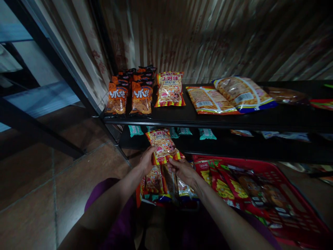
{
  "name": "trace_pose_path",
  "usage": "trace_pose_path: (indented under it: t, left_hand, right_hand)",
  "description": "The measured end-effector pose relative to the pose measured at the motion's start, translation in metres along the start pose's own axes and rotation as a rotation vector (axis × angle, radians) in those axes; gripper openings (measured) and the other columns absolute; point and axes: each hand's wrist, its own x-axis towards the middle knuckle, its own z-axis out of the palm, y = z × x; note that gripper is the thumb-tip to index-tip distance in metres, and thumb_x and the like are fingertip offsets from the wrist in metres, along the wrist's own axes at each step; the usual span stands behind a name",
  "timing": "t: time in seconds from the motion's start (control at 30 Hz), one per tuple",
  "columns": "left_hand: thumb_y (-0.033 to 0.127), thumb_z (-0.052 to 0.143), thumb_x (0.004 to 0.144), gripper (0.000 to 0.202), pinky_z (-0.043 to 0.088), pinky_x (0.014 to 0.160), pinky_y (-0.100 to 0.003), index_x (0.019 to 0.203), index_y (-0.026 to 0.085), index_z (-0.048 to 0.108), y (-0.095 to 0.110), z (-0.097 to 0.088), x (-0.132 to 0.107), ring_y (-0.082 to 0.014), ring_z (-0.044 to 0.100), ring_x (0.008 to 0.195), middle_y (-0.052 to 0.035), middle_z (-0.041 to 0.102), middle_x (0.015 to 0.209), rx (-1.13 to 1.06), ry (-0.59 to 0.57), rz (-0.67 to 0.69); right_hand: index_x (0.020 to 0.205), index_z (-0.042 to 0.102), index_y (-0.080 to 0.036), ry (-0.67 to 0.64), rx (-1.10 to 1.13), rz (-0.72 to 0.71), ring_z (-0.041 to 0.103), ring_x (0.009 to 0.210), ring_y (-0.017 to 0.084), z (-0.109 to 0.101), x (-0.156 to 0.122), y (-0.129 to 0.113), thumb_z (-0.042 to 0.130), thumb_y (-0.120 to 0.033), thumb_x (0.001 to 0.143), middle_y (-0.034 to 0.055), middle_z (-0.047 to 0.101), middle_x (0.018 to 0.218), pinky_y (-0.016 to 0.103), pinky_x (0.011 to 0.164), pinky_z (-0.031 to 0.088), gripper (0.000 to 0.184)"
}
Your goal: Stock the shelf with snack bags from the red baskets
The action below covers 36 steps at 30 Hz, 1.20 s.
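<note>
Left hand (147, 159) and right hand (182, 169) are grasping one snack bag (163, 143) between them; they are seemingly positioning it, the next move calling for clearance from the shelf (171, 116) just ahead.

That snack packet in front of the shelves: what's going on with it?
A person is holding the red-and-yellow snack packet in front of the shelves, the left hand at its side and the right hand at its lower edge. A similar packet stands on the upper shelf, beside orange packets. To the right, a red basket on a lower level holds more packaged snacks.
</note>
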Motion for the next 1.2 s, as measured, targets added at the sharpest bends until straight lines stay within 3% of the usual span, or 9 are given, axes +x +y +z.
trace_pose_path:
  t: [0.33, 0.77, 1.03, 1.2]
  left_hand:
    - [0.031, 0.064, 0.068, 0.032, 0.053, 0.068, -0.034, 0.094, 0.013, 0.063, 0.000, 0.000, 0.000, -0.0222, 0.067, 0.072, -0.0088, 0.071, 0.082, 0.030, -0.011, -0.075]
    - [0.023, 0.069, 0.065, 0.034, 0.053, 0.077, -0.037, 0.096, 0.014, 0.061, -0.002, -0.002, 0.003, -0.0230, 0.067, 0.079, -0.0088, 0.070, 0.088, -0.019, -0.040, 0.016]
    - [0.020, 0.069, 0.066, 0.036, 0.052, 0.078, -0.038, 0.100, 0.016, 0.059, 0.003, -0.004, 0.001, -0.0205, 0.066, 0.075, -0.0066, 0.070, 0.087, -0.005, -0.034, 0.094]
    - [0.019, 0.069, 0.064, 0.039, 0.052, 0.077, -0.040, 0.102, 0.018, 0.058, 0.004, -0.007, 0.001, -0.0213, 0.067, 0.077, -0.0063, 0.070, 0.089, -0.001, -0.050, 0.097]
  right_hand:
    - [0.063, 0.070, -0.015, -0.015, 0.003, 0.020, 0.058, 0.049, 0.007, 0.003, -0.006, -0.004, 0.086, -0.027, 0.050, 0.0003, 0.067, 0.055, 0.015, 0.045, 0.043, 0.024]
    - [0.061, 0.069, -0.014, -0.028, -0.020, -0.032, 0.061, 0.052, 0.009, 0.005, -0.010, -0.004, 0.085, -0.031, 0.050, 0.0015, 0.067, 0.055, 0.017, 0.049, 0.045, 0.026]
    - [0.072, 0.066, -0.018, 0.168, -0.014, -0.113, 0.064, 0.057, 0.013, 0.007, -0.010, -0.005, 0.081, -0.040, 0.057, 0.0014, 0.068, 0.063, 0.023, 0.050, 0.049, 0.031]
    - [0.069, 0.061, -0.021, 0.238, 0.106, -0.153, 0.063, 0.055, 0.014, 0.005, -0.012, -0.012, 0.083, -0.045, 0.050, -0.0029, 0.063, 0.057, 0.024, 0.051, 0.051, 0.037]
